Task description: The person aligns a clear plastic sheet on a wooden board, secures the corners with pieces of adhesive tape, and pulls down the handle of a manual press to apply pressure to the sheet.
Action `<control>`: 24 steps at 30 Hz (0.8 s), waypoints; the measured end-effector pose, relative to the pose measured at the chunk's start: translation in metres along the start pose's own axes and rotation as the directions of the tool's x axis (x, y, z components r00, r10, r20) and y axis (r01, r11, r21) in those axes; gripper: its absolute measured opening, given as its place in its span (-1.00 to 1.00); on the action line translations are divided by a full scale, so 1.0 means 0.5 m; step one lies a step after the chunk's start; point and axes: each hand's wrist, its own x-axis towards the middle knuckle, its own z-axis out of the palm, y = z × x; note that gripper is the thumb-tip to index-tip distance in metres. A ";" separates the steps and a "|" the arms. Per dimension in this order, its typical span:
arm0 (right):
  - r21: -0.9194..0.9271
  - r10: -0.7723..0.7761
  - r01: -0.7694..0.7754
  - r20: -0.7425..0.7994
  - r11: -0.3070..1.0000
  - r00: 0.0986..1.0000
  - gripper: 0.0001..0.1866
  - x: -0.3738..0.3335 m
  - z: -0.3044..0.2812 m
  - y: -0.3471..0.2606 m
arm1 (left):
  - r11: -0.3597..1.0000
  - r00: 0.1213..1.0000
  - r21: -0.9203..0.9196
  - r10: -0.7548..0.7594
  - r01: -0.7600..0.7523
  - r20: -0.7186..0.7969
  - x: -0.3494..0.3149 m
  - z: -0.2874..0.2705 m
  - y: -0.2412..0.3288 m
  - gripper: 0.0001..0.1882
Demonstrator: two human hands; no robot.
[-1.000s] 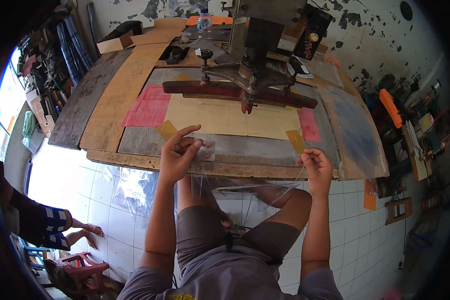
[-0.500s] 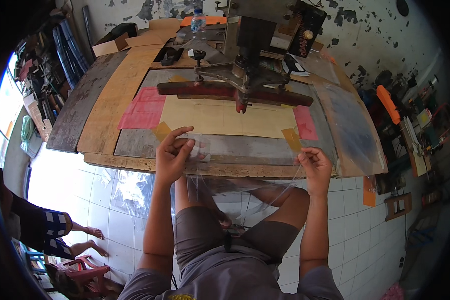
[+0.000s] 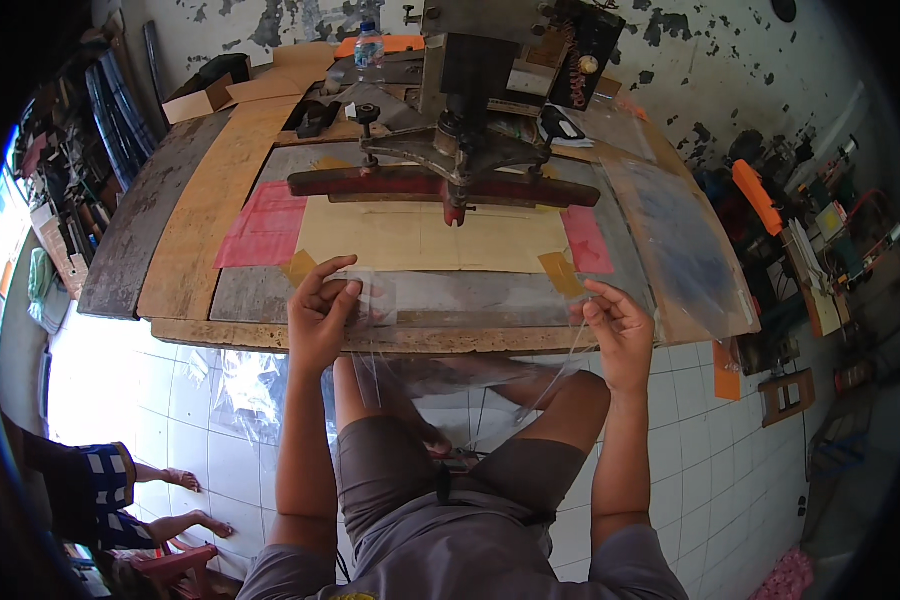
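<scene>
We are pinching a clear plastic sheet [image 3: 460,345] with both hands at the near edge of the surface [image 3: 185,235]. Our left hand [image 3: 320,318] is curling its fingers and thumb closed on the sheet's left top corner, just over the surface's front edge. Our right hand [image 3: 618,330] is holding the sheet's right side between thumb and fingertips, the other fingers loosely bent. The sheet is thin, see-through and glossy, stretching between the two hands and hanging down over our knees, with creases catching the light; its lower edge is hard to make out against the tiled floor [image 3: 220,430].

Just beyond the hands, a grey panel is lying along the near edge, and behind it a pale tan board [image 3: 420,238] is sitting in the middle of the surface. Two small yellow tape squares [image 3: 563,273] are marking the board's near corners, one by each hand. A pink sheet [image 3: 258,222] is lying to the left of the board and a narrower pink strip [image 3: 587,240] to its right. Over the board's far edge a dark red bar [image 3: 440,185] is hanging from a metal press [image 3: 470,90]. Toward the far left corner an open cardboard box [image 3: 202,100] is standing, and a clear bottle [image 3: 369,50] is standing at the far edge. At the right edge a large bluish transparent film [image 3: 675,240] is lying. An orange tag [image 3: 727,355] is hanging below the near right corner.
</scene>
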 end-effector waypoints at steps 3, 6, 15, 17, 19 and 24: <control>-0.106 0.027 -0.027 0.002 0.994 1.000 -0.68 0.004 -0.002 -0.003 | 0.998 1.000 -0.061 -0.004 0.003 -0.029 0.000 0.000 -0.014 -0.64; -0.288 0.012 -0.007 0.014 0.958 1.000 -0.71 0.009 -0.007 0.003 | 1.000 1.000 0.023 -0.010 0.010 -0.010 0.000 -0.010 -0.024 -0.62; -0.285 0.113 -0.090 0.065 0.954 0.991 -0.80 0.027 -0.014 0.003 | 1.000 0.998 -0.017 -0.008 0.007 -0.061 -0.002 0.002 -0.007 -0.65; -0.257 0.147 -0.117 0.098 0.959 0.984 -0.80 0.031 -0.021 0.005 | 0.999 1.000 -0.043 0.008 -0.009 -0.015 0.000 0.001 -0.004 -0.65; -0.204 0.165 -0.137 0.125 0.969 0.978 -0.80 0.034 -0.027 0.011 | 0.998 1.000 -0.059 0.009 -0.009 -0.001 -0.001 0.005 0.007 -0.65; -0.111 0.197 -0.181 0.153 0.977 0.968 -0.81 0.038 -0.029 0.027 | 0.996 0.998 -0.076 -0.034 0.038 0.050 -0.002 0.000 0.015 -0.63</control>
